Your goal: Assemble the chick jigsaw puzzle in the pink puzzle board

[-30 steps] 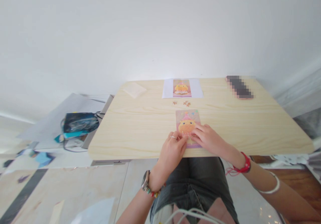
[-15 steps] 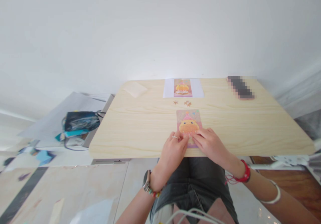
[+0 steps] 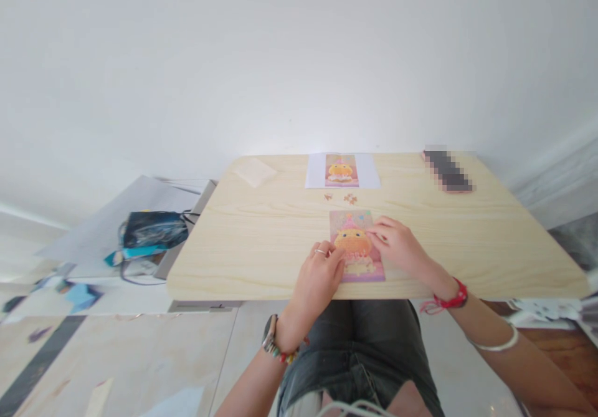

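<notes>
A nearly whole jigsaw puzzle [image 3: 362,268] with a yellow cartoon animal in a pink party hat lies flat near the table's front edge. At its left side, the bent fingers of my left hand [image 3: 321,275] press on the lower left part. My right hand [image 3: 397,244] has its fingertips drawn together on the right edge, by the animal's face; a loose piece under them cannot be made out. Beyond the puzzle lie a small cluster of loose puzzle pieces [image 3: 350,199] and another bit of puzzle [image 3: 328,197].
A white sheet with the printed picture [image 3: 342,172] lies at the back against the wall. To its left is a pale flat packet [image 3: 255,172]; at the back right lies a blurred-out dark phone-like object [image 3: 448,171]. A dark bag [image 3: 154,229] sits left of the wooden table [image 3: 252,249].
My right hand has moved up along the puzzle's right edge, away from the lower middle. My left hand has drawn back left, uncovering the puzzle's lower part. The view has shifted slightly.
</notes>
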Motion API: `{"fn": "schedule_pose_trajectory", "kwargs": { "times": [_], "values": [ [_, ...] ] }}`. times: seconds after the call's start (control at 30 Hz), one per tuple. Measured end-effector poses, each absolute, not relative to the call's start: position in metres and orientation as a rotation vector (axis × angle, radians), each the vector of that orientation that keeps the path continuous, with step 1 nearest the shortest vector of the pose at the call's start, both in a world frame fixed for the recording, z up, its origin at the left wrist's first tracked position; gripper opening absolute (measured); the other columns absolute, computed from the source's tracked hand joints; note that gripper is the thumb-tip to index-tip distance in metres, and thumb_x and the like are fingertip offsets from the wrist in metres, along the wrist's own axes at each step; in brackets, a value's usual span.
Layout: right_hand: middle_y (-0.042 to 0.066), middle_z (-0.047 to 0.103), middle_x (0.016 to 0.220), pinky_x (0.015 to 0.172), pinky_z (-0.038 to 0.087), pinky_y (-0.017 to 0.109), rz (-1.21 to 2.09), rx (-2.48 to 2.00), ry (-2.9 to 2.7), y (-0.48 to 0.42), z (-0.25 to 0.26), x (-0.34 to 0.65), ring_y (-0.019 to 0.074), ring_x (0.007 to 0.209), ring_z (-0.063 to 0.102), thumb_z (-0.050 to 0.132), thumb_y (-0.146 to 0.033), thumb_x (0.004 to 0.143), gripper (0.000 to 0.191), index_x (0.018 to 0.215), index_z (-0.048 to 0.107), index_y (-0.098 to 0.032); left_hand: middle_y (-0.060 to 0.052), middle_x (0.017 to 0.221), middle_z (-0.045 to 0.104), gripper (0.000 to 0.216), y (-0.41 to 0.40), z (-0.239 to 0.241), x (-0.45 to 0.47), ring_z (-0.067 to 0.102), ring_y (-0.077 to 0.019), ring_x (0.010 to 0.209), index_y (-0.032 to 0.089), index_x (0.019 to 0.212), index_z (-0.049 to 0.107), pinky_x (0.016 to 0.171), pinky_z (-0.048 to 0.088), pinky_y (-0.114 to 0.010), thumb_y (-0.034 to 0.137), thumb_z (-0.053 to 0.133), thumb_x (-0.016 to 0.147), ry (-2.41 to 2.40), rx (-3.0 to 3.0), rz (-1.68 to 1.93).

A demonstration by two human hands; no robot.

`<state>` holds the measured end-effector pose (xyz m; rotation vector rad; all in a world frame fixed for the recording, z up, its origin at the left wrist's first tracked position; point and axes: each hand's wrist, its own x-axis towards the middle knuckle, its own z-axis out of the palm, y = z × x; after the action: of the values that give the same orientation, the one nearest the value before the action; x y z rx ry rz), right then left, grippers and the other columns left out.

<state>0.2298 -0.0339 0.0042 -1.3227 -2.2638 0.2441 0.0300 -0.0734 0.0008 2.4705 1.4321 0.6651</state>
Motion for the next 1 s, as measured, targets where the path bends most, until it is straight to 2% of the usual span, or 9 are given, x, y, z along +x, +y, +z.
{"fn": "schedule_pose_trajectory", "kwargs": {
  "times": [0.13, 0.37, 0.67, 1.0],
  "values": [
    [0.004, 0.058, 0.075, 0.063, 0.04, 0.026, 0.236, -1.399, -2.215, 0.011, 0.006, 0.236, 0.0138, 0.067, 0.053, 0.049, -0.019, 0.078, 0.015, 0.077, 0.063, -0.017, -0.006, 0.084, 0.051, 0.02, -0.063, 0.002, 0.02, 0.049, -0.0173, 0.081, 0.018, 0.097, 0.055, 0.074, 0.046, -0.033, 0.016, 0.043, 0.082, 1.476, 2.443, 0.772],
    [0.006, 0.056, 0.084, 0.069, 0.039, 0.025, 0.237, -1.489, -2.348, 0.066, -0.004, 0.225, 0.015, 0.076, 0.053, 0.055, -0.021, 0.075, 0.014, 0.084, 0.063, -0.016, -0.005, 0.082, 0.052, 0.016, -0.055, 0.002, 0.011, 0.051, -0.0173, 0.079, 0.017, 0.091, 0.057, 0.072, 0.046, -0.033, 0.017, 0.045, 0.081, 1.548, 2.442, 0.84],
    [0.004, 0.054, 0.076, 0.064, 0.037, 0.022, 0.343, -1.381, -2.492, 0.074, 0.0, 0.232, 0.0114, 0.066, 0.05, 0.05, -0.016, 0.077, 0.012, 0.07, 0.06, -0.015, -0.006, 0.082, 0.052, 0.017, -0.057, -0.003, 0.006, 0.052, -0.0175, 0.079, 0.016, 0.09, 0.058, 0.073, 0.047, -0.034, 0.016, 0.044, 0.08, 1.562, 2.402, 0.784],
    [0.004, 0.052, 0.08, 0.066, 0.038, 0.023, 0.356, -1.299, -2.525, 0.074, -0.004, 0.236, 0.0117, 0.069, 0.05, 0.044, -0.016, 0.081, 0.015, 0.072, 0.056, -0.015, -0.006, 0.083, 0.052, 0.018, -0.059, -0.006, 0.003, 0.052, -0.017, 0.079, 0.016, 0.09, 0.059, 0.075, 0.047, -0.034, 0.016, 0.044, 0.08, 1.566, 2.353, 0.776]
  ]
}}
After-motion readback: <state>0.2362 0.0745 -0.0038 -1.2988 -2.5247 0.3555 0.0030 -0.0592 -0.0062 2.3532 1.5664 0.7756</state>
